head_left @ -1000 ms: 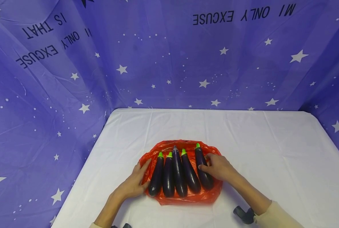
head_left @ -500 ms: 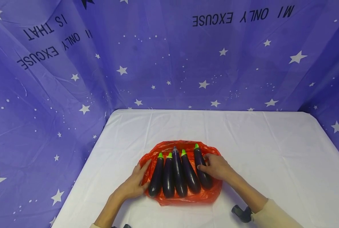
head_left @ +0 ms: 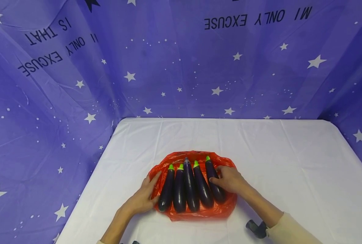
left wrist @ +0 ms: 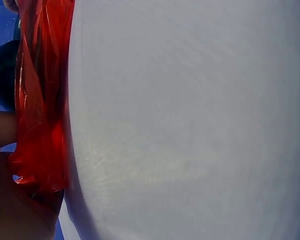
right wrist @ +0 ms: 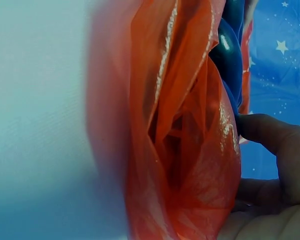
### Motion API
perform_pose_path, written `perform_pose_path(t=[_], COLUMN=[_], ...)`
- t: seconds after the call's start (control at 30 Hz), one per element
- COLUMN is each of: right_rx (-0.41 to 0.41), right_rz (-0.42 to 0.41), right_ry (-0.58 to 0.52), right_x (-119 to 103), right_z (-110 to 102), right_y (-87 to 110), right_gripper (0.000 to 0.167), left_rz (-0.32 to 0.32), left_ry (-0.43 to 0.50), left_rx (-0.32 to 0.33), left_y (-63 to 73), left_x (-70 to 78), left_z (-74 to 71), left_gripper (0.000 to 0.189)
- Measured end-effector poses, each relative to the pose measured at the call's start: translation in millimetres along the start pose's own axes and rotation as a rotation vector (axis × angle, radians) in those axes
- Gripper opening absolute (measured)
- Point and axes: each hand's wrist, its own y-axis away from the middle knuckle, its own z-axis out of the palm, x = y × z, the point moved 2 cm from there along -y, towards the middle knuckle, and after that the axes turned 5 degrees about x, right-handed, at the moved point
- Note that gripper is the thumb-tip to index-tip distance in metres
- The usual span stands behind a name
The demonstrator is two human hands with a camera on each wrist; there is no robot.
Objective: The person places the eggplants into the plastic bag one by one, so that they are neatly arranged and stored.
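Several dark purple eggplants with green stem ends lie side by side on a crumpled red plastic bag (head_left: 199,214). At the right end of the row, my right hand (head_left: 229,179) holds the last eggplant (head_left: 215,186), thumb on its near face and fingers along its right side. My left hand (head_left: 142,196) rests at the bag's left edge with its fingers extended, beside the leftmost eggplant (head_left: 166,193). In the left wrist view the thumb meets the red plastic (left wrist: 42,100). The right wrist view has the thumb against a dark eggplant (right wrist: 227,52) above the bag's folds.
A white cloth (head_left: 290,162) covers the table. Purple curtains (head_left: 181,67) with white stars and black lettering stand behind and at both sides. A dark curved piece (head_left: 256,228) sits by the right sleeve.
My right hand has shifted slightly left, bringing the rightmost eggplant closer to its neighbour. The left hand has stayed in place at the bag's edge.
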Motion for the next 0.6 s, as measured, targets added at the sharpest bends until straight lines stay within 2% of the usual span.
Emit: perform_pose_path(t=[0.6], right_rx=[0.035], right_rz=[0.015], right_ry=[0.017], right_x=[2.9], right_z=[7.7], right_y=[-1.6], right_gripper=[0.035], left_rz=[-0.001], left_ry=[0.011], left_rx=[-0.009], left_y=[0.1], left_x=[1.8], left_z=[-1.4], left_gripper=[0.081])
